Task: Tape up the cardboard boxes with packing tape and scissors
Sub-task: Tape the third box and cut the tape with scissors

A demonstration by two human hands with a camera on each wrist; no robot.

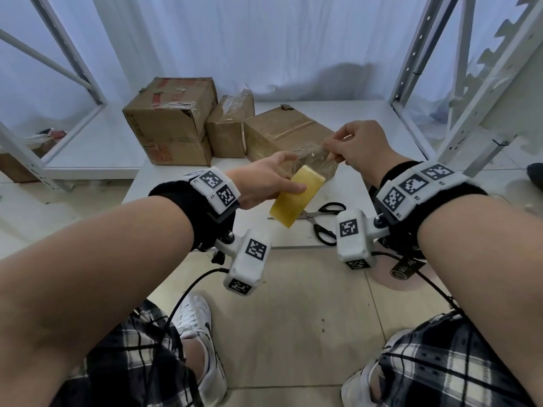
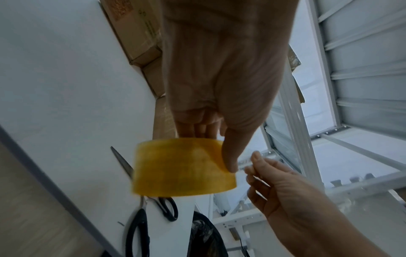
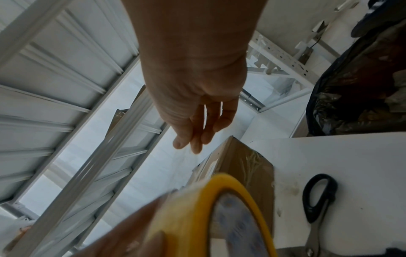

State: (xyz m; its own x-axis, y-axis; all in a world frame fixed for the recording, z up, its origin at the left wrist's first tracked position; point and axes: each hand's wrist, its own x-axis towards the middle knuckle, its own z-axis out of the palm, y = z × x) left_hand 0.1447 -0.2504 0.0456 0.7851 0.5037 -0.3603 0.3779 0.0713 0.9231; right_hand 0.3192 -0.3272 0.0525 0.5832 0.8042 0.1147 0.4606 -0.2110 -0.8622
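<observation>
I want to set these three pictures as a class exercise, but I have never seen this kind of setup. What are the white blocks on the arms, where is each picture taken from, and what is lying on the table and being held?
No robot here: a person works with bare hands. The white blocks with black patterns strapped to the wrists carry small cameras. The large picture comes from a camera on the person's head, looking down; the other two look along each hand from the wrists.

The left hand holds a yellowish roll of packing tape. The right hand pinches the clear free end of tape drawn out from the roll.

On the white table stand three cardboard boxes, some already showing tape. Black-handled scissors lie untouched near the table's front edge.
</observation>
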